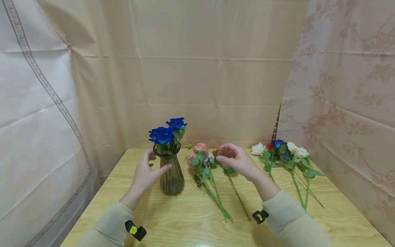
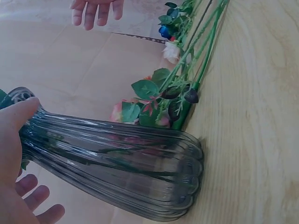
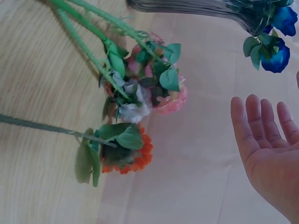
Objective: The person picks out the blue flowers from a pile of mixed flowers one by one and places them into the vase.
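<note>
Two blue artificial roses (image 1: 162, 135) stand in a ribbed, smoky glass vase (image 1: 172, 175) left of the table's middle. Their stems (image 2: 117, 165) show through the glass in the left wrist view. My left hand (image 1: 148, 173) is at the vase's left side near its neck, thumb in front and fingers spread apart; whether it touches the glass I cannot tell. To the right, my right hand (image 1: 236, 161) is raised with nothing in it, fingers loosely extended. Below it lies an orange flower (image 3: 145, 158), beside a bunch of pink flowers (image 1: 201, 147) and a greyish-white bloom (image 3: 135, 100).
Farther right on the wooden table (image 1: 139, 219) lies another group of stems, with white flowers (image 1: 258, 148), a blue rose (image 1: 277, 143) and a bit of red. A beige cloth (image 1: 213, 82) hangs behind the table, and patterned cloth (image 1: 348, 103) hangs at the right.
</note>
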Tool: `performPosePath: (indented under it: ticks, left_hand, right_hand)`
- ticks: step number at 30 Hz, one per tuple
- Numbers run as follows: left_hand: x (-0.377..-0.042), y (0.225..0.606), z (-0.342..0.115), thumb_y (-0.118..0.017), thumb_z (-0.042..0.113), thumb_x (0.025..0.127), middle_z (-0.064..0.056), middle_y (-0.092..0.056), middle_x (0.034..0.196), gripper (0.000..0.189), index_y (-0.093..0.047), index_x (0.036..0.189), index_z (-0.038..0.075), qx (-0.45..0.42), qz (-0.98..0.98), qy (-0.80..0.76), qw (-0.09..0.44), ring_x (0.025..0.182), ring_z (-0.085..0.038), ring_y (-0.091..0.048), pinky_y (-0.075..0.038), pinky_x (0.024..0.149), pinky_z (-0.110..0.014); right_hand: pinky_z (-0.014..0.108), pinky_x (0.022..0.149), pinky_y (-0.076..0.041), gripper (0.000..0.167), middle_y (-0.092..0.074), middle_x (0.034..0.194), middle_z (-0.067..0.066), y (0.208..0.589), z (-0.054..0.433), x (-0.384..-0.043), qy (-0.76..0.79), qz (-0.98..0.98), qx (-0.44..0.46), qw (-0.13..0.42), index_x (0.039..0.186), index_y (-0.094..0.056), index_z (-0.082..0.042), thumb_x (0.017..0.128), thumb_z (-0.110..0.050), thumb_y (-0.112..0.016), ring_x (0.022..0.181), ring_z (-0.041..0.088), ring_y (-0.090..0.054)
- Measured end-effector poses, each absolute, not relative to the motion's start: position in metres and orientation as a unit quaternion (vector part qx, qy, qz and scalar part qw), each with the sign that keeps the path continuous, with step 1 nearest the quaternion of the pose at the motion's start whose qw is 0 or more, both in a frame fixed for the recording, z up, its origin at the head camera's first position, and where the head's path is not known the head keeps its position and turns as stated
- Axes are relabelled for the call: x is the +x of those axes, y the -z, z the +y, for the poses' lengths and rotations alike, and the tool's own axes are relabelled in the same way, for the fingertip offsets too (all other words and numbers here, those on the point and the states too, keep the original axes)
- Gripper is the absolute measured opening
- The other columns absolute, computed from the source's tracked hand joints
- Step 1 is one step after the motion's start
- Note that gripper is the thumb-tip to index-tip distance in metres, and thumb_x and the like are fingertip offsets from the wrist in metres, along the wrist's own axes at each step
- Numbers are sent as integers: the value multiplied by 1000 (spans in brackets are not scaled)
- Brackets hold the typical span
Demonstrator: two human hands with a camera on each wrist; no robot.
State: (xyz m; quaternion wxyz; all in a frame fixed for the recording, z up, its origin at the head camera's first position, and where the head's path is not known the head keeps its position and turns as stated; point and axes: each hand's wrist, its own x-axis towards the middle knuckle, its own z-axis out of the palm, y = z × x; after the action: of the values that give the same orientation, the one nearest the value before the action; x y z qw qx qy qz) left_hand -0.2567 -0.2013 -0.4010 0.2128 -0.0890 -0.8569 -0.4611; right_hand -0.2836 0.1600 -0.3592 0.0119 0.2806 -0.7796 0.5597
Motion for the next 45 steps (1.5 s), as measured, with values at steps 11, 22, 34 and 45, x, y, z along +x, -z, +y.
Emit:
performPosePath:
  ticks: [11, 22, 34, 45]
  left_hand:
    - [-258, 412, -197, -87, 47, 80, -14, -50, 134, 85, -46, 143, 7, -92, -857, 466, 200, 122, -34, -50, -48, 99, -56]
    - [-263, 423, -194, -87, 45, 81, -11, -49, 134, 81, -47, 141, 10, -82, -858, 469, 194, 122, -34, -50, -49, 97, -53]
    - [-265, 424, -188, -86, 42, 83, -13, -52, 132, 78, -47, 139, 6, -75, -856, 475, 192, 121, -33, -51, -52, 93, -51]
    - [-265, 426, -188, -86, 39, 84, -11, -54, 130, 72, -49, 137, 8, -72, -858, 471, 192, 119, -32, -53, -56, 90, -51]
  right_hand:
    - [40, 85, -58, 36, -61, 124, 13, 368, 176, -280, -521, -814, 257, 23, 125, -60, -7, 97, -26, -73, 116, 35, -59]
    - [52, 98, -52, 57, -54, 143, 12, 383, 200, -285, -506, -833, 224, 19, 142, -53, -10, 95, -33, -76, 133, 40, -50]
    - [60, 98, -50, 60, -50, 147, 18, 392, 233, -285, -472, -856, 205, 52, 145, -50, -8, 95, -32, -75, 134, 44, -49]
    - [63, 98, -48, 69, -49, 150, 18, 385, 261, -286, -416, -891, 167, 71, 147, -48, -8, 95, -46, -72, 135, 42, -48]
